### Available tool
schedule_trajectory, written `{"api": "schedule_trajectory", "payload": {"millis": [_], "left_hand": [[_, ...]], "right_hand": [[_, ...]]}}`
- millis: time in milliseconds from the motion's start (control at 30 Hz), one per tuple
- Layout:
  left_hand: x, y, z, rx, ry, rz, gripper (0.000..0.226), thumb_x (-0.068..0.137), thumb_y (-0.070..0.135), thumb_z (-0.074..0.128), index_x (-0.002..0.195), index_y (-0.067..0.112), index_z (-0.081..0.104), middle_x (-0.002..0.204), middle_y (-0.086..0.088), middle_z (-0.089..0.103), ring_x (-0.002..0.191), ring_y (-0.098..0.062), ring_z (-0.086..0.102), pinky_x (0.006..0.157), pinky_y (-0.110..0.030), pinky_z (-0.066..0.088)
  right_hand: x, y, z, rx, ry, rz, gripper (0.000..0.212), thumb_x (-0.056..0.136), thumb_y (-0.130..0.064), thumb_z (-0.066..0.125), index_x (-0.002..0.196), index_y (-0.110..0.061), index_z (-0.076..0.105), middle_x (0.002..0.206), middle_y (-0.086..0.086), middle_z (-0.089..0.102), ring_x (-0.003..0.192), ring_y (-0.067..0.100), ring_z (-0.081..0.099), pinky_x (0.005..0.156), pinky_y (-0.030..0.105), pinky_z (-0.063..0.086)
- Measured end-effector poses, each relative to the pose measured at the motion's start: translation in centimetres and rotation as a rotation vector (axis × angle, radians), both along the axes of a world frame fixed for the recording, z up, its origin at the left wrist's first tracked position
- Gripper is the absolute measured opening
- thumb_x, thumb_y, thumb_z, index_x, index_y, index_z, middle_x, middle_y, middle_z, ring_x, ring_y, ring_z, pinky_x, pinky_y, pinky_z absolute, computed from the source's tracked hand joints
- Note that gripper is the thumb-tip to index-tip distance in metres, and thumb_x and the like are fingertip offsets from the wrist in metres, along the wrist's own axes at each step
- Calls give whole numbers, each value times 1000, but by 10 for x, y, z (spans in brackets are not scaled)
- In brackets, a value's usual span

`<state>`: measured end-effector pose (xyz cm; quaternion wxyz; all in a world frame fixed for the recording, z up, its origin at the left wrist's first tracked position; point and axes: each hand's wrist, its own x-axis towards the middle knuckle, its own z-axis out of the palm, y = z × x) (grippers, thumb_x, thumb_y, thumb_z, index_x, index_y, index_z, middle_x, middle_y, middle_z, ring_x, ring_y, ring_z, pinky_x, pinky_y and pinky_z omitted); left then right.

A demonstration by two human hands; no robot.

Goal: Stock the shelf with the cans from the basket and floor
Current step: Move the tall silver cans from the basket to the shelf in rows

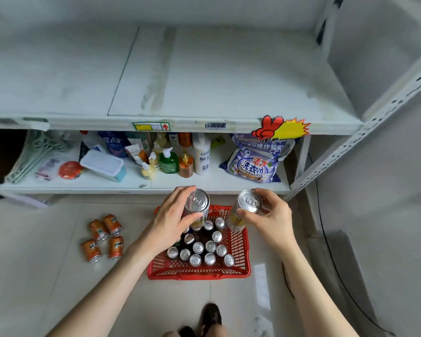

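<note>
- The blue-and-white bag (253, 164) on the lower shelf (156, 184) reads "DETERGENT" beneath large Chinese characters, with "BATH FIZZER" printed near its top.
- The front edge of the upper shelf (204, 76) carries a barcode label (215, 125), a yellow-and-green tag (151, 126) with a red arrow, and a red hand sticker (280, 128) on a yellow burst (its writing is too small to read).
- Left of the bag stand a white bottle (201, 154) with dark characters, too blurred to read, and a green pump bottle (168, 161).
- The red basket (199, 273) sits on the floor (46, 251) below the shelves and holds upright basket cans (204, 249), silver tops up, their side labels hidden.
- Four orange cans (103, 237) lie on their sides on the floor, left of the basket; their print is blurred.
- The left hand (173, 215) curls fingers and thumb around the left can (197, 205), held above the basket's far end.
- The right hand (270, 215) grips the right can (247, 207) likewise; it is tilted, shows a yellow-patterned side, and is close to the other can without touching it.
</note>
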<state>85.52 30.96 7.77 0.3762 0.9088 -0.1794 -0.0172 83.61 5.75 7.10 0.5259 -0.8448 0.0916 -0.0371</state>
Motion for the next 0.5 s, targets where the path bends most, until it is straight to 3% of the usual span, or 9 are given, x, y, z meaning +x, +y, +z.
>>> {"api": "schedule_trajectory", "payload": {"millis": [133, 233, 367, 500], "left_hand": [[-17, 2, 62, -4, -30, 6, 60, 87, 31, 64, 140, 12, 40, 136, 3, 46, 125, -7, 43, 105, -18, 31], [-29, 4, 100, -1, -55, -15, 60, 88, 33, 63, 140, 14, 40, 136, 7, 44, 124, -1, 40, 104, -14, 28], [-44, 5, 141, -11, -85, -53, 58, 89, 32, 63, 140, 15, 40, 135, 9, 43, 122, 3, 37, 100, -4, 22], [-58, 2, 171, -7, -118, -97, 57, 89, 32, 63, 139, 14, 41, 132, 13, 39, 118, 13, 29, 100, -2, 21]], "right_hand": [[-18, 3, 67, 21, -22, 11, 48, 64, -21, 90, 106, -25, 66, 99, -10, 71, 93, 8, 68, 87, 33, 56], [-34, 7, 106, 28, -54, 4, 48, 64, -19, 89, 107, -23, 68, 99, -8, 72, 92, 8, 68, 84, 32, 56], [-57, 11, 146, 30, -109, -26, 46, 64, -18, 89, 94, -42, 63, 92, -17, 71, 84, 2, 67, 71, 20, 54], [-78, 8, 174, 31, -112, -46, 45, 63, -27, 89, 103, -33, 68, 97, -16, 71, 90, 3, 66, 77, 27, 57]]}}
